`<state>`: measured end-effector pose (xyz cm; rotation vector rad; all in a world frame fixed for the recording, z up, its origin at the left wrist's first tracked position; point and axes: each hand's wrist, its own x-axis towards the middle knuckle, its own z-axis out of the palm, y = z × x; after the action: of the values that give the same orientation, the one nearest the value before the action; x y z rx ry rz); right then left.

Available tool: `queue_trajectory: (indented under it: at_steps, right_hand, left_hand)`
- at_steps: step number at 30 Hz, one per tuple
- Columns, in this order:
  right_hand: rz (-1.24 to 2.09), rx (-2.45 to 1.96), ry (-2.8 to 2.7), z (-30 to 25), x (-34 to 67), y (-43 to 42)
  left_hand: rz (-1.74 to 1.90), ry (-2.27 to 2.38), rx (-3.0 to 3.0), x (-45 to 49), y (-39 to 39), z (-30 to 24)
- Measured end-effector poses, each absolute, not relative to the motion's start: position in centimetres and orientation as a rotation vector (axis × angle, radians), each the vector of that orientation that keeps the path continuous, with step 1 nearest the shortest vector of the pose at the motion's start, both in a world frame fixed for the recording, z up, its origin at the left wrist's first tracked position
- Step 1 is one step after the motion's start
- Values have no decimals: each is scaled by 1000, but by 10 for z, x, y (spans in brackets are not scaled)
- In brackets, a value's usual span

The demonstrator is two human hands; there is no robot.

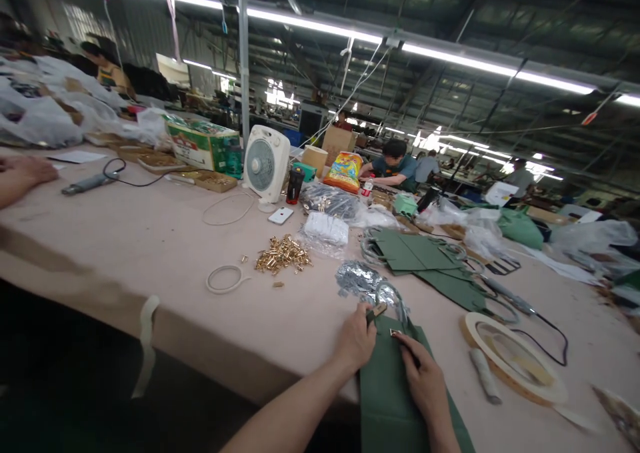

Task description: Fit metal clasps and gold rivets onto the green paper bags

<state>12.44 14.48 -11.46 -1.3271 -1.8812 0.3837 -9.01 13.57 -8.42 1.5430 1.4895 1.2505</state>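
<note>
A dark green fabric piece (387, 393) lies at the near edge of the pink table (165, 239). My left hand (356, 339) is closed, pinching a small brown-and-metal fitting (376, 311) at the fabric's top left corner. My right hand (423, 373) rests on the fabric with fingers pinched at a small metal clip (397, 333) near the top edge. A grey strap loop (393, 299) curls just beyond both hands, beside a heap of silver parts (357, 279).
A pile of small brass pieces (283, 254), a white ring (224, 278), a stack of green pieces (420, 253), a tape roll (515, 359), a white fan (265, 165), a phone (281, 215) and boxes are on the table. Another person's hand (25, 173) rests at far left; workers sit beyond.
</note>
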Motion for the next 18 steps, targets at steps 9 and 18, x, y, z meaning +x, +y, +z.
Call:
queue_trajectory:
  at_steps: [9, 18]
  right_hand:
    - [413, -1469, -1320, -101, 122, 144]
    - [820, -1030, -1090, -55, 39, 218]
  left_hand:
    - [1186, 1556, 1558, -86, 136, -78]
    - [1148, 1469, 1537, -89, 148, -81]
